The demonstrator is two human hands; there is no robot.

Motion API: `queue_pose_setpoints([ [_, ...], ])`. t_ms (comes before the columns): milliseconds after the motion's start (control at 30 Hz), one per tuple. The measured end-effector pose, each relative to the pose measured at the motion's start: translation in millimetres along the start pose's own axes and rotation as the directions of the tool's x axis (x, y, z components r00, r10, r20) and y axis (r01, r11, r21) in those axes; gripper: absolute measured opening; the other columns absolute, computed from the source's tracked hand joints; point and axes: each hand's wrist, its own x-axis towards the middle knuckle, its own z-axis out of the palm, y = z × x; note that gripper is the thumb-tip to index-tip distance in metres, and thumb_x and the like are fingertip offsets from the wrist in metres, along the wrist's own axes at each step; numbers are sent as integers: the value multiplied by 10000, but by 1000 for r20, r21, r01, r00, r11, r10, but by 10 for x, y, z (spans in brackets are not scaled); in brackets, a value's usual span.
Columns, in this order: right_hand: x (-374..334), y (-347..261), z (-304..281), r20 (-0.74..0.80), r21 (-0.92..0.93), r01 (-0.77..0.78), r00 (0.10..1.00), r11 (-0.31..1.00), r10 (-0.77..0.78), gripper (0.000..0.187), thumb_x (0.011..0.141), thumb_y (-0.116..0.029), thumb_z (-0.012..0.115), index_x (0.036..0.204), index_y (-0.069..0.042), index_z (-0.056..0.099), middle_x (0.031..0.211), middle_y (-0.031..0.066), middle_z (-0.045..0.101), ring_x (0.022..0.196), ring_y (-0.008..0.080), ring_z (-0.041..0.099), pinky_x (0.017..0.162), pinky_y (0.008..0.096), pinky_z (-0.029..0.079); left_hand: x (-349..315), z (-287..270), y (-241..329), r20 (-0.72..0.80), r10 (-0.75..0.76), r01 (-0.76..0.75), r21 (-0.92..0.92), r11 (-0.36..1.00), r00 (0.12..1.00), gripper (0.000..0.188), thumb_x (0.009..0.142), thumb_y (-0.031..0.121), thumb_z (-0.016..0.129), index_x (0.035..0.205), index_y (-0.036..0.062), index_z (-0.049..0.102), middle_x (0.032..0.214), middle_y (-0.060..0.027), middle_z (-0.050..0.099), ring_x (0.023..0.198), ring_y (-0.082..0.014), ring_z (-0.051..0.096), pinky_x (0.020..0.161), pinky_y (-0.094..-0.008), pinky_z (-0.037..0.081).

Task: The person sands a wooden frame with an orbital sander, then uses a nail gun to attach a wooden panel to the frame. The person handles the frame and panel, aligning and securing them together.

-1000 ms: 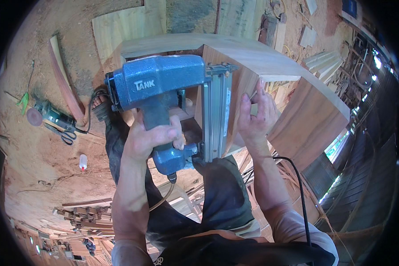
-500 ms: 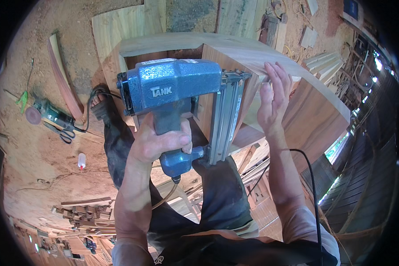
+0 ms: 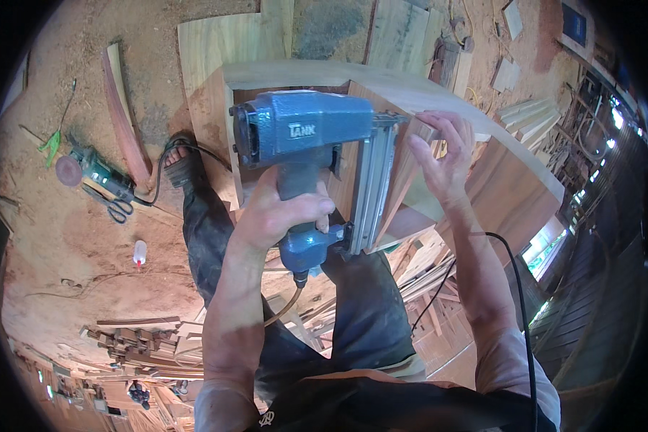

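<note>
My left hand (image 3: 281, 212) is wrapped round the handle of a blue pneumatic nail gun (image 3: 313, 126), its thumb lying across the front of the grip. An air hose (image 3: 284, 308) runs from the tool's base. The silver magazine (image 3: 373, 191) stands along the tool's right side, and the nose end lies close to the edge of a wooden cabinet (image 3: 504, 187) in front of me. Beside that nose, my right hand (image 3: 446, 155) is raised near the cabinet's upper edge, fingers bent and apart, with nothing seen in it. Whether its fingertips touch the wood I cannot tell.
To the left on the dirt floor lie a green angle grinder (image 3: 97, 173), scissors (image 3: 115, 205), a small white bottle (image 3: 140, 252) and a curved timber piece (image 3: 126, 122). Wood offcuts (image 3: 140, 342) are heaped at the lower left. A black cable (image 3: 515, 288) hangs by my right arm.
The whole view has shifted, with the floor items now further right. The nail gun appears slightly smaller and remains by the cabinet edge. My right fingers have bent more.
</note>
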Motion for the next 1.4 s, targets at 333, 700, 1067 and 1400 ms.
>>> queue_pose_setpoints([
  [333, 26, -80, 219, -128, -39, -65, 990, 997, 59, 209, 752, -221, 729, 930, -117, 702, 925, 36, 620, 896, 233, 535, 975, 439, 339, 121, -131, -159, -4, 4, -4, -21, 1000, 1000, 330, 848, 108, 750, 1127, -26, 636, 752, -86, 686, 660, -173, 685, 642, -319, 537],
  [700, 31, -73, 248, -174, -48, -19, 985, 999, 10, 231, 766, -246, 698, 953, -111, 691, 915, 51, 603, 873, 256, 516, 965, 445, 332, 159, -139, -45, -16, -47, 49, 145, 988, 999, 589, 815, 158, 731, 1320, -96, 566, 728, -86, 660, 659, -185, 671, 682, -330, 550],
  [1067, 9, -31, 239, -148, -81, -9, 989, 997, -3, 240, 790, -272, 680, 970, -113, 701, 956, 75, 616, 923, 279, 522, 959, 443, 339, 192, -265, 8, -67, 17, -15, 37, 999, 998, 287, 855, 140, 758, 1071, -14, 647, 741, -70, 674, 659, -168, 681, 650, -321, 525],
  [1400, 14, -47, 221, -138, -75, -11, 990, 997, 0, 252, 798, -285, 679, 970, -102, 694, 973, 87, 630, 955, 292, 536, 985, 461, 331, 283, -268, -52, -63, -54, 54, -7, 999, 997, 379, 847, 122, 760, 1164, -29, 619, 754, -75, 674, 652, -171, 680, 646, -326, 532],
])
